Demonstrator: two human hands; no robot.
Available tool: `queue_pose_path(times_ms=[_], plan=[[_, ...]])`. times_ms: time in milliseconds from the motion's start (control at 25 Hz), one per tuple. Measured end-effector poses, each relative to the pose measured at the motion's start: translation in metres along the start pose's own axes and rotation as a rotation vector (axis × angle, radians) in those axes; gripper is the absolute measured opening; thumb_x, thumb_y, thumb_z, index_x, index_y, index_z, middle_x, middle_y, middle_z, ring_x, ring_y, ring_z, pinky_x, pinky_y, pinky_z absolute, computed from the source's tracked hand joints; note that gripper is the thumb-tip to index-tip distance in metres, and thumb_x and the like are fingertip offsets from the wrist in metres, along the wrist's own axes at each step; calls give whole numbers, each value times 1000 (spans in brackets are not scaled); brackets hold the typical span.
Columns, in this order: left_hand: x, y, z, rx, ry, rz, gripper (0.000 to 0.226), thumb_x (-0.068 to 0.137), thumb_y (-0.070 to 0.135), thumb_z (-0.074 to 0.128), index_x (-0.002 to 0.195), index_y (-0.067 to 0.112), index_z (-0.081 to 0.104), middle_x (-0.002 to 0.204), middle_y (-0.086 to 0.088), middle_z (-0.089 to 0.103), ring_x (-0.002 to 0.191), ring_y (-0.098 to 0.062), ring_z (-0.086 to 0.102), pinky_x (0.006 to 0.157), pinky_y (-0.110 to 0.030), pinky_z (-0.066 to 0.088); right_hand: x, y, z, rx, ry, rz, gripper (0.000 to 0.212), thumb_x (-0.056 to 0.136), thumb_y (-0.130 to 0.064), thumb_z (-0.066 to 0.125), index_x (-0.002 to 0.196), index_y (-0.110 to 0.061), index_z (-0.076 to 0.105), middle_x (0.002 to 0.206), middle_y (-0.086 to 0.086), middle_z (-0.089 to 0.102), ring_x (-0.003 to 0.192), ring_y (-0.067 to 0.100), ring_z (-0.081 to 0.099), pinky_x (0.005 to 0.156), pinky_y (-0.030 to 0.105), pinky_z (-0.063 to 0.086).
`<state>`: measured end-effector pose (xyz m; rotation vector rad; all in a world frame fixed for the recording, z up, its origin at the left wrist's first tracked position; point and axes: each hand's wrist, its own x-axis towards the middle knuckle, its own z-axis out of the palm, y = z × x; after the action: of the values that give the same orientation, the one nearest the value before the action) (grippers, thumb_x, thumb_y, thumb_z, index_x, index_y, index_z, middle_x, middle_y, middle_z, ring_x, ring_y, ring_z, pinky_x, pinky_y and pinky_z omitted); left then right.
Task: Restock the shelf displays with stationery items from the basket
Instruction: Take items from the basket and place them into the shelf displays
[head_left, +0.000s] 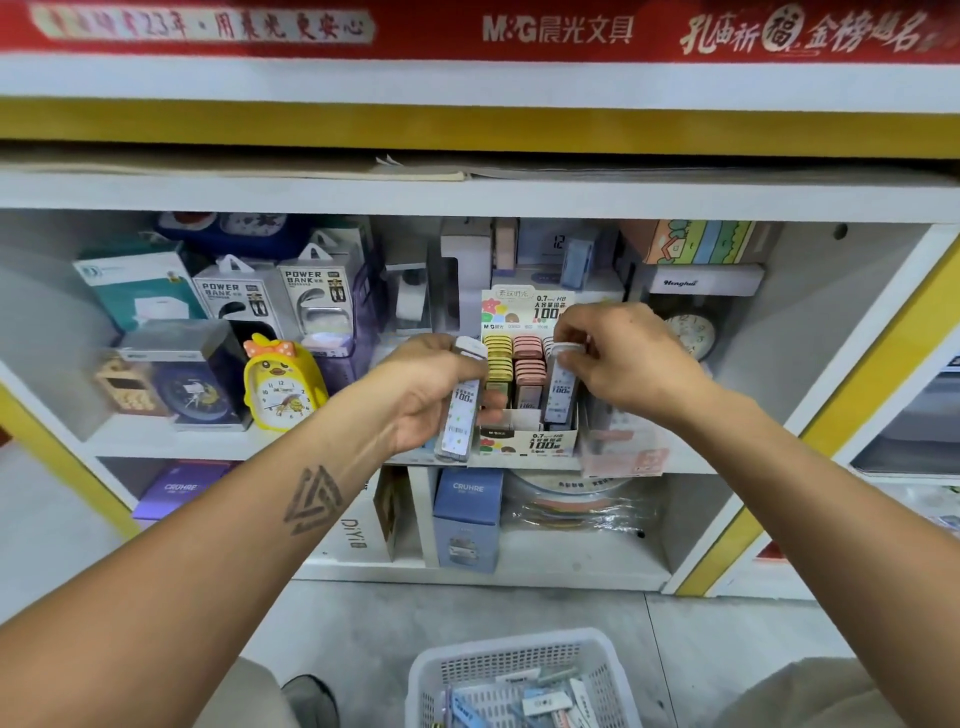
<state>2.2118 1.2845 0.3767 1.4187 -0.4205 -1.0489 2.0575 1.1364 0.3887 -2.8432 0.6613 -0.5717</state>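
Observation:
A cardboard display box of pencil-lead cases stands on the middle shelf, with yellow and pink cases in rows. My left hand holds a small bunch of grey-white lead cases upright, just left of the box. My right hand pinches the white cap of one grey lead case, which stands in the box's right-hand row. At the bottom of the view sits the white plastic basket on the floor, with several blue and white stationery packets in it.
A yellow duck alarm clock and power bank boxes stand left of the display. A round clock sits behind my right hand. Blue CRUHRE boxes fill the lower shelf. A pink packet leans right of the box.

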Motion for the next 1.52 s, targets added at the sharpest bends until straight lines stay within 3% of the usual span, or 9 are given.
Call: queue_pose_path(times_ms=[280,440,560,760,880,1000,1080,1320,1520], plan=[[3,-10,14,72,-39,54,21,91,-7,59,105,8,64,79,-11,75,70,-31,73,80,-55,57,-1,1,5,6,31,-12,16,91,-31,71,107,-28,69,99,-1,73,93,25,65,80,40,55],[6,-9,22,5,-36,36,31,92,-16,46,113,1,61,99,-24,73,84,-37,73,70,-52,61,-5,3,13,-115,-23,-32,12,94,-33,66,103,-26,70,101,-2,72,93,26,65,75,36,52],[6,-12,27,42,-42,67,30,90,-16,52,110,4,62,96,-18,73,87,-34,73,68,-43,62,-8,5,18,-205,-46,-88,20,98,-31,55,98,-20,71,103,-2,67,96,26,63,76,37,52],[12,-17,37,308,42,322,30,81,-4,75,100,18,66,76,4,64,77,-15,64,71,-29,53,-5,-1,6,516,57,144,11,94,-29,68,103,-24,71,83,-1,73,72,16,65,70,30,51],[14,-19,40,535,36,484,32,84,6,74,112,17,64,87,-1,67,85,-19,67,85,-37,56,-7,0,0,566,76,178,13,87,-16,77,91,-25,69,74,1,66,61,17,58,64,30,50],[16,-23,29,1182,106,758,47,90,16,60,137,17,52,130,-3,59,120,-21,54,103,-34,45,-14,9,-9,323,86,88,10,89,-20,73,96,-25,68,81,-1,70,75,21,65,72,36,56],[17,-28,23,1380,37,805,58,90,13,53,147,14,39,149,-4,42,138,-21,36,113,-32,33,-19,11,-6,79,81,-16,11,93,-25,67,104,-24,64,87,0,71,85,25,65,76,41,54],[25,-42,20,1675,-99,573,76,93,18,47,158,12,7,166,-5,3,153,-21,0,123,-37,10,-22,13,13,-204,89,-129,15,95,-28,63,100,-18,72,102,0,63,103,25,55,74,35,46],[30,-43,20,1694,-102,556,81,91,20,49,158,14,4,166,-3,0,153,-21,-3,123,-42,13,-25,12,32,-464,90,-216,16,89,-18,59,91,-18,75,101,1,52,99,25,42,76,36,29]])
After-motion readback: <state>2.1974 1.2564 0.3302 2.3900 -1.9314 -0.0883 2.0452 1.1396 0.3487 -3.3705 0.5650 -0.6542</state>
